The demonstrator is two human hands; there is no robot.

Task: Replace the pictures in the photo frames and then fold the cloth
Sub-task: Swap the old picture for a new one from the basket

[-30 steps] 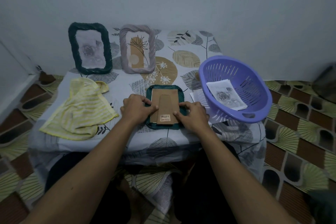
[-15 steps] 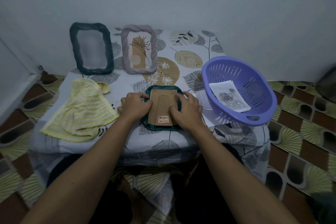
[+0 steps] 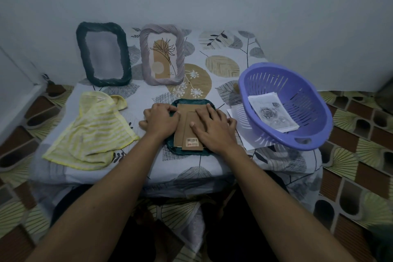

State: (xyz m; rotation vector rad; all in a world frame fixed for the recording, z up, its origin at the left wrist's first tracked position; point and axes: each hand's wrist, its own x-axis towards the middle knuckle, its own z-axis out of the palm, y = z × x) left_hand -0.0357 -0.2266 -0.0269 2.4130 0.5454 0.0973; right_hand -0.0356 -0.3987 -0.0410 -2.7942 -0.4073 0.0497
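Sliding the right hand (image 3: 212, 127) leftward since a second ago, off the right rim and onto the cardboard backing (image 3: 182, 132); shifting the left hand (image 3: 161, 121) only a little. Now pressing down with the right hand, with straight fingers spread flat over the stand flap, gripping nothing. Bending the left fingers (image 3: 170, 110) against the left long edge of the backing; not possible to tell whether pinching a clip there or only pushing.

Holding the green frame (image 3: 171, 148) face down directly beneath both hands, at the centre of the picture, with its long axis running from the lower part toward the upper part and the barcode sticker (image 3: 192, 142) at the lower end. Probably seating the backing in place. For turning over afterwards, likely needing a grip on both long edges, and already touching one of them with the left hand.

Leaving the yellow cloth (image 3: 91, 132) crumpled at left of centre, nearer the left hand, not yet folded. Leaving the purple basket (image 3: 304, 100) at the right, nearer the right hand, with a rose picture (image 3: 273, 114) inside. Leaving the dark frame (image 3: 103, 55) and the grey frame (image 3: 162, 55) upright side by side at the upper left, well apart from both hands.
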